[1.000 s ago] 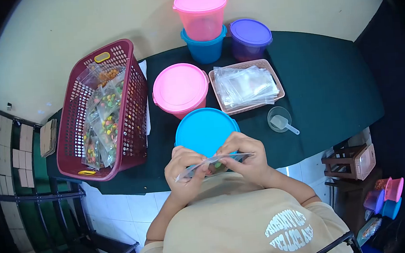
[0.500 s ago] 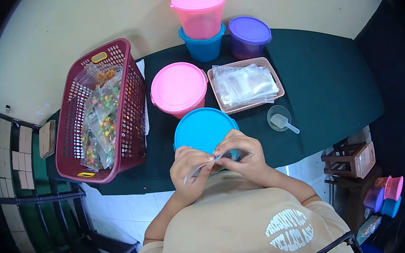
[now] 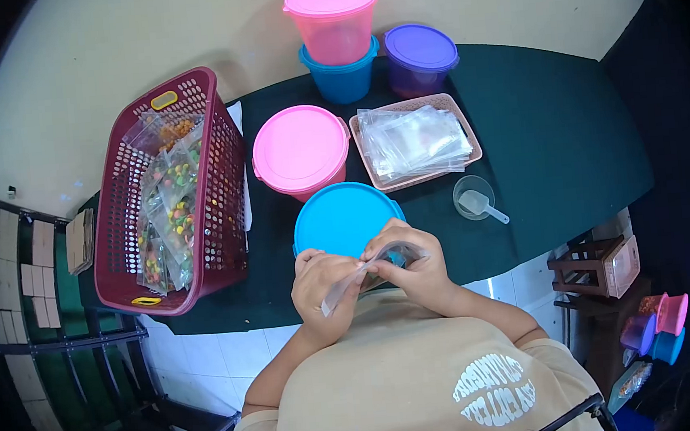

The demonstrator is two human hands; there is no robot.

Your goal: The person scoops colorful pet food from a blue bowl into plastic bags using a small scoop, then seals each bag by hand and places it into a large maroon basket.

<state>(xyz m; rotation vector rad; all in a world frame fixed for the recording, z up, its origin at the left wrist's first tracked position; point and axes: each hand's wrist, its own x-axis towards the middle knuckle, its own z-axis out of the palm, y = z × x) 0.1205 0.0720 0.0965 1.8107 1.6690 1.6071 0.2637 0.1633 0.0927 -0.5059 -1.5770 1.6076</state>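
Note:
A clear plastic bag (image 3: pixel 339 290) is pinched between both hands, close to my chest. My left hand (image 3: pixel 318 286) grips its top edge, with fingers closed and the knuckles facing up. My right hand (image 3: pixel 412 265) holds the other side of the same edge, thumb and fingers pressed together close to the left fingertips. What the bag contains, if anything, I cannot make out. Just beyond my hands stands a tub with a blue lid (image 3: pixel 347 219), partly covered by my fingers.
At left, a maroon basket (image 3: pixel 225 184) holds filled candy bags (image 3: pixel 175 204). Near the middle are a pink-lidded tub (image 3: pixel 301 148) and a tray (image 3: pixel 370 177) of flat clear bags (image 3: pixel 412 141). A cup with a scoop (image 3: pixel 478 202) sits at right. More tubs (image 3: pixel 342 78) stand by the wall.
My hands stay together on the bag, and its left end has turned slightly downward and inward. The view has shifted a little; the things on the table stay put.

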